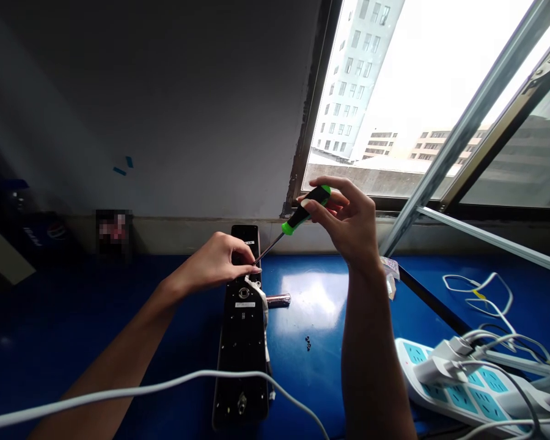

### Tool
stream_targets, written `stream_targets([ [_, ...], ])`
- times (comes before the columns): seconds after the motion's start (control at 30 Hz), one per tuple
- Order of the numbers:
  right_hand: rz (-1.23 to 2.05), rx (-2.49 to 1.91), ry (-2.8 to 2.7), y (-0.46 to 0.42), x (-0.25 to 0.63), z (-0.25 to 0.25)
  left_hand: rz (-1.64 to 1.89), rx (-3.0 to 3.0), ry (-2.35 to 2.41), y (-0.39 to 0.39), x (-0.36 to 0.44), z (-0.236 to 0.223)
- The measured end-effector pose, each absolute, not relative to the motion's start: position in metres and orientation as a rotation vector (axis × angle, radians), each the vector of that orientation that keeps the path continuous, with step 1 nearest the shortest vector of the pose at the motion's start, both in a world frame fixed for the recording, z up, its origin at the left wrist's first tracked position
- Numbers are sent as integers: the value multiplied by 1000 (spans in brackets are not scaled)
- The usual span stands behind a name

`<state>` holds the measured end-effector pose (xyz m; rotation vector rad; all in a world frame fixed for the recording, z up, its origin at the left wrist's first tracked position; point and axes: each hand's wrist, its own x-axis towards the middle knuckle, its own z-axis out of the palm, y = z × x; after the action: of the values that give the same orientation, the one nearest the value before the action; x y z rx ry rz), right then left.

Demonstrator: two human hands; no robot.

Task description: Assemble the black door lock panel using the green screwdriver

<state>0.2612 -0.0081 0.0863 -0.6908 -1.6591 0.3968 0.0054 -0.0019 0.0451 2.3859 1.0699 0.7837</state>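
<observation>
A long black door-lock panel (242, 342) lies lengthwise on the blue table (119, 318), with a metal handle stub (278, 299) on its right side. My left hand (220, 263) rests on the panel's upper part, fingers pinched together at the tip of a screwdriver. My right hand (348, 223) is closed round the green and black handle of that screwdriver (297, 217), raised above the table. The shaft slants down left to my left fingertips. A white ribbon cable (261, 305) runs along the panel's right edge.
A few small dark screws (308, 343) lie right of the panel. A white power strip (467, 379) with plugs and white cables sits at the right. A white cable (132, 391) crosses the foreground. A window (440, 104) with a metal bar stands behind.
</observation>
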Motion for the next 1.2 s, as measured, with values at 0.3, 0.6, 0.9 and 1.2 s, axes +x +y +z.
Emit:
stream_targets([
  [0.3,499,-763,-1788,-8,236,81,820,2440,1124,3,6,40],
  [0.6,372,-634,-1931,5,225,69,689,2579,1010,10,0,29],
  [0.9,241,-642,-2005,11,214,63,654,2662,1128,24,-9,12],
  [1.2,278,-647,-2002,9,215,64,629,2652,1128,19,-9,17],
])
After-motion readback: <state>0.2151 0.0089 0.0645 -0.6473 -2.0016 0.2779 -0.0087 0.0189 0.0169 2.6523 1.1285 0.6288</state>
